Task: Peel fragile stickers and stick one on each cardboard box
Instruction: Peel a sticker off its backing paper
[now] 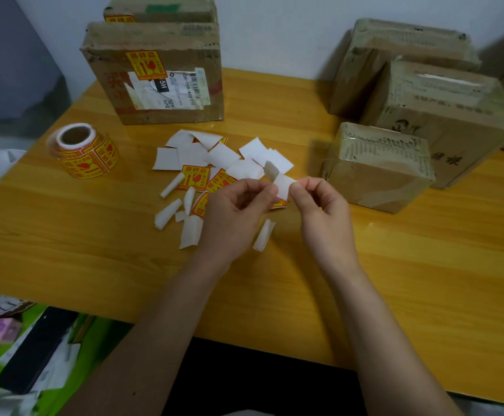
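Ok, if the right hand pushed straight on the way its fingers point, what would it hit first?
The right hand points up-left toward the left hand; beyond the sticker piece both pinch, it would probably meet the left hand's fingertips first, though depth is hard to judge.

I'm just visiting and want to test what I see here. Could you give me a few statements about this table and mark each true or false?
1. Both hands pinch one white paper piece. True: the left hand and right hand hold it between them.
2. The sticker roll stands at the table's right. False: it is at the left.
3. The box with the shipping label carries a fragile sticker. True.
4. The small taped box nearest the right hand shows a fragile sticker. False: none is visible on it.
5. The table is bare between the boxes. False: loose stickers and backing scraps lie there.
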